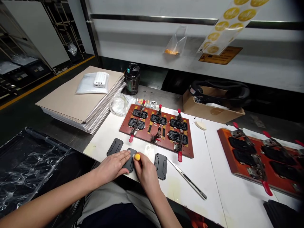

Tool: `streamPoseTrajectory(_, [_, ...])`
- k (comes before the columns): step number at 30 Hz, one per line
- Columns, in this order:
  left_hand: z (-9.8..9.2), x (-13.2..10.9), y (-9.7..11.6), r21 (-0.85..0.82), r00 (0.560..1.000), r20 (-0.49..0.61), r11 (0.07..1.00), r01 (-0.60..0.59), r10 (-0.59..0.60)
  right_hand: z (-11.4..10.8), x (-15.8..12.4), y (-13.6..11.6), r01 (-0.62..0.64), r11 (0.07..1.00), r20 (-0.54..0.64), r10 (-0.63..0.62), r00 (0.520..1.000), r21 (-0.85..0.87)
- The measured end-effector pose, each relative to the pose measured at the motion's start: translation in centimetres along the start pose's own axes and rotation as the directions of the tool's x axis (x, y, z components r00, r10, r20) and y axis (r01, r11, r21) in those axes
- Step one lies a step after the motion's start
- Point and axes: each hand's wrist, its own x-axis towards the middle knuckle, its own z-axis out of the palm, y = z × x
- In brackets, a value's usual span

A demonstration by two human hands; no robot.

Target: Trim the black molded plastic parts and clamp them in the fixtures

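Hands: two, one left hand (112, 165) and one right hand (146, 172). Black plates (115, 147): three. Yellow knob (137, 156): one. Red-brown fixture boards (187, 148): two. Red clamp handles (180, 156) on the nearer board: five. Steel straightedge (187, 179): one. Black water bottle (132, 79): one. White power bank (101, 79): one. Cardboard box (213, 106): one. Clear plastic bag (177, 42): one. Sheet of round yellow stickers (228, 25): one. Stack of card sheets (80, 98): one.
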Motion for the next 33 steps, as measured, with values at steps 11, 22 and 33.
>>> streamPoseTrajectory(11, [0.0, -0.1, 0.0, 0.021, 1.0, 0.02, 1.0, 0.002, -0.003, -1.1, -1.6, -1.0, -0.053, 0.998, 0.145, 0.056, 0.988, -0.025])
streamPoseTrajectory(22, [-3.5, 0.2, -1.8, -0.129, 0.99, -0.087, 0.986, 0.101, -0.113, -3.5, -6.5, -1.3, -0.235, 0.965, -0.117, 0.248, 0.962, 0.114])
streamPoseTrajectory(33, [-3.3, -3.0, -7.0, -0.2, 0.979, -0.083, 0.965, 0.167, -0.187, 4.8, 6.3, -6.0, 0.209, 0.952, 0.169, -0.173, 0.97, -0.223])
